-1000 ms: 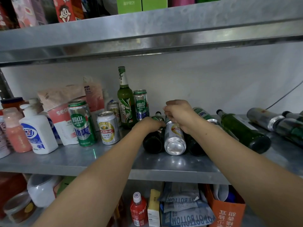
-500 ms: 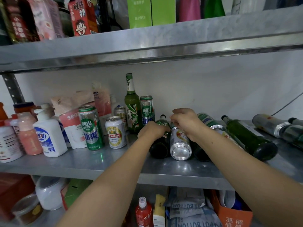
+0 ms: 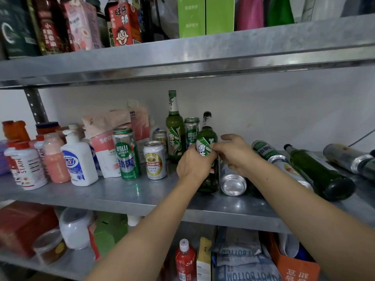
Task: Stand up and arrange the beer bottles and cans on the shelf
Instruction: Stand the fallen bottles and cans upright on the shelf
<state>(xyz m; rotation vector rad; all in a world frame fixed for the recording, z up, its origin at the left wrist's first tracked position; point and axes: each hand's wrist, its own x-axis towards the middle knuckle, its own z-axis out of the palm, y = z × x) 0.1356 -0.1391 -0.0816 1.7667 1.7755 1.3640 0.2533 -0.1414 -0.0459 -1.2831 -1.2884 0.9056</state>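
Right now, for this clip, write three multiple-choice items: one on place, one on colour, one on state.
1. The lying silver can sits where from the held bottle? A. left B. right C. on top
2. The pump bottle is mostly: A. white B. red C. black
3. The left hand: A. hangs idle B. grips the held bottle C. presses a can
Key: 1 B, its end shows right of the bottle; 2 A, white body, blue label; 3 B, it curls round the glass.
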